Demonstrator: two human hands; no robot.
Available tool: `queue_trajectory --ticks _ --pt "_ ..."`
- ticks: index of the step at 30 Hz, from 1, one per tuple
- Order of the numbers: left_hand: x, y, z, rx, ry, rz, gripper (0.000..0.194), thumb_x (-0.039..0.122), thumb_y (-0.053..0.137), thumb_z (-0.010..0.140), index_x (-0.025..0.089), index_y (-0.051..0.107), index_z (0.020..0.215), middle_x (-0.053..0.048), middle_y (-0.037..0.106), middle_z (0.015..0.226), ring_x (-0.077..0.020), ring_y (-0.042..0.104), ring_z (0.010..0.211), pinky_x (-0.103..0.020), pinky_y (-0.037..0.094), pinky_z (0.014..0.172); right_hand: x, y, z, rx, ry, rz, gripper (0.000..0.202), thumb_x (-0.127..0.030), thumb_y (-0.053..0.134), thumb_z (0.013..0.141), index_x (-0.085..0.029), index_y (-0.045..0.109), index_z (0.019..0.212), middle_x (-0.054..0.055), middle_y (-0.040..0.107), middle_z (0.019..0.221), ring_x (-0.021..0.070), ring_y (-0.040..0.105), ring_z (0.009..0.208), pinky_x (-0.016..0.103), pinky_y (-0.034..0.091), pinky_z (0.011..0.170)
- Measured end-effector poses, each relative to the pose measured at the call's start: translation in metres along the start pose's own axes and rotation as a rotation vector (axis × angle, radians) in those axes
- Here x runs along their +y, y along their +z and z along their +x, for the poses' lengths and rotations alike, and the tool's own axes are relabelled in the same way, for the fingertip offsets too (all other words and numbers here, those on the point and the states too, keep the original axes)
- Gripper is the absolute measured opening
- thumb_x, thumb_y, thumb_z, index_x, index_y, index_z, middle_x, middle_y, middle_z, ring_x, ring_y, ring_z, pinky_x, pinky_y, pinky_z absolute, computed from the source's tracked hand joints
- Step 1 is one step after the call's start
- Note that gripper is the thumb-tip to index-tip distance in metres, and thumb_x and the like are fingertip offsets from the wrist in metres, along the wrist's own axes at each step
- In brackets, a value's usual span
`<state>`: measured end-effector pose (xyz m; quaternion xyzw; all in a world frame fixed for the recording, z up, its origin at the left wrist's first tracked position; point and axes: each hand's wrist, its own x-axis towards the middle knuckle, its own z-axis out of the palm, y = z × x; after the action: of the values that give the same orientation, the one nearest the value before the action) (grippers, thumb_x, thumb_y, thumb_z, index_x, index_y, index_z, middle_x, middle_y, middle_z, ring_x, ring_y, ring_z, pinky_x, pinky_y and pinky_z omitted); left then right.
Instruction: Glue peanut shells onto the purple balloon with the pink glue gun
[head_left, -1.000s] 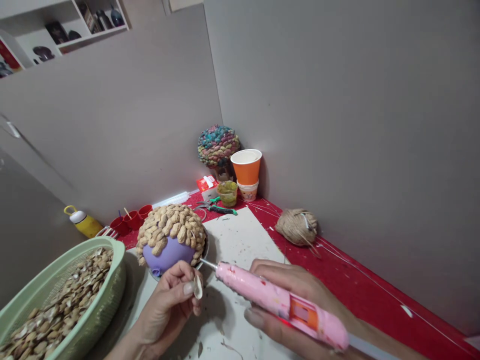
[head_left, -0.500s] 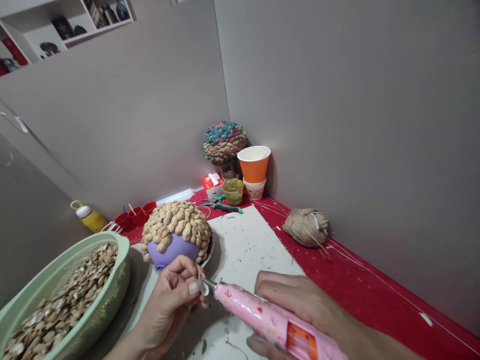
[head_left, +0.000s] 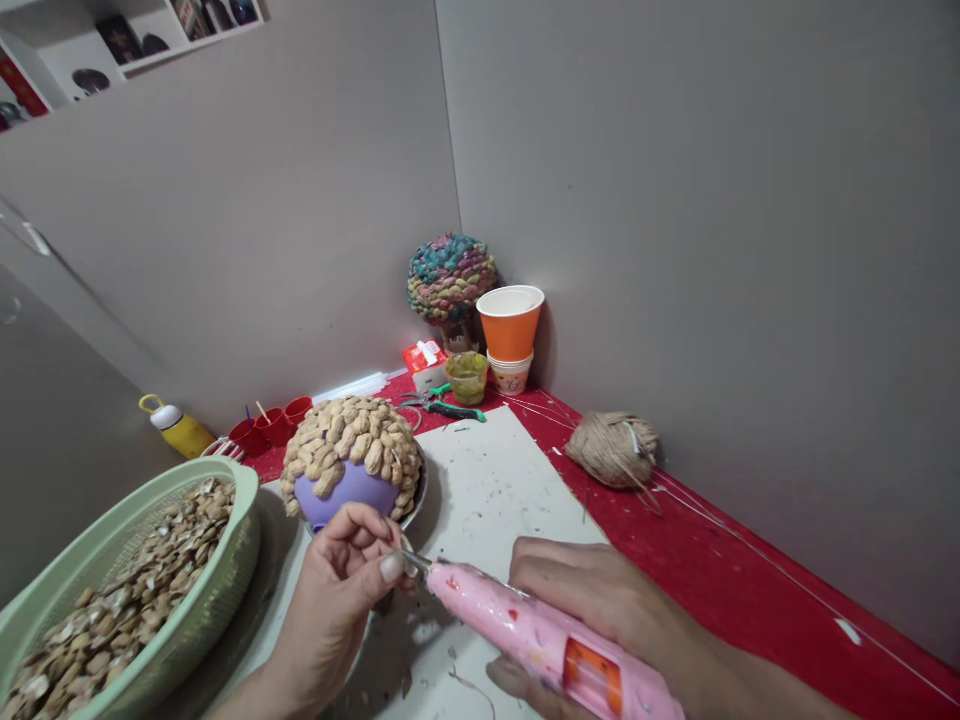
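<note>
Between the thumb and fingers of my left hand (head_left: 341,585) is a small peanut shell (head_left: 409,566), mostly covered by the fingertips. My right hand (head_left: 600,600) is closed around a pink hot glue gun (head_left: 499,618), whose metal nozzle (head_left: 417,560) points left and meets the shell. Just beyond my left hand sits a purple balloon (head_left: 349,492) in a metal bowl (head_left: 420,495). Rows of peanut shells (head_left: 349,435) cover its upper part, and a smooth purple patch faces me.
At left stands a green basket (head_left: 244,520) of shells. A grey board (head_left: 487,470) lies on the red cloth (head_left: 697,560). Behind are pliers (head_left: 454,410), a plastic tub (head_left: 467,378), paper cups (head_left: 511,325) and a colourful shell tree (head_left: 450,280); twine (head_left: 611,448) lies right.
The shell has turned slightly in my left fingers and shows less of its pale inside. The glue gun's nozzle stays against it. The view has shifted a little.
</note>
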<state>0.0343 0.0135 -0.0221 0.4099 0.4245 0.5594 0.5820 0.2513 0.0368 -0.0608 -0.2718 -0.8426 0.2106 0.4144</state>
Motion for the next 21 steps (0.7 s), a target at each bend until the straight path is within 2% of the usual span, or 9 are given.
queue_trajectory --ticks 6,11,15,21 --pt "-0.0019 -0.0021 -0.0001 -0.010 0.000 0.015 0.030 0.023 0.087 0.067 0.019 0.062 0.082 0.001 0.066 0.077 -0.0091 0.057 0.064 -0.020 0.047 0.062 -0.0037 -0.0094 0.0017 -0.029 -0.024 -0.002 0.035 -0.034 0.063 0.082 -0.020 0.039 0.061 -0.004 0.045 0.057 0.0072 0.040 0.047 0.023 0.025 0.044" --pt "-0.0031 -0.0035 -0.0005 0.001 0.000 0.034 0.031 0.025 0.088 0.065 0.019 0.062 0.082 0.001 0.066 0.077 -0.0098 0.057 0.064 -0.021 0.047 0.063 -0.0043 -0.0077 0.0018 -0.051 0.000 -0.015 0.037 -0.038 0.058 0.084 -0.020 0.038 0.059 -0.004 0.042 0.053 0.0078 0.036 0.045 0.024 0.022 0.043" --pt "-0.0038 -0.0049 -0.0012 0.003 0.004 0.051 0.032 0.024 0.088 0.066 0.019 0.062 0.083 0.001 0.066 0.077 -0.0101 0.056 0.067 -0.020 0.046 0.064 -0.0031 -0.0070 0.0020 -0.019 -0.026 -0.019 0.038 -0.039 0.057 0.086 -0.020 0.036 0.060 -0.004 0.040 0.053 0.0075 0.035 0.045 0.025 0.019 0.043" --pt "-0.0025 -0.0044 -0.0006 0.022 0.005 0.056 0.034 0.024 0.089 0.064 0.018 0.062 0.082 0.000 0.065 0.076 -0.0109 0.056 0.069 -0.021 0.046 0.066 -0.0031 -0.0098 0.0022 -0.056 -0.005 0.002 0.037 -0.039 0.059 0.086 -0.020 0.038 0.061 -0.003 0.043 0.056 0.0078 0.038 0.047 0.024 0.024 0.045"
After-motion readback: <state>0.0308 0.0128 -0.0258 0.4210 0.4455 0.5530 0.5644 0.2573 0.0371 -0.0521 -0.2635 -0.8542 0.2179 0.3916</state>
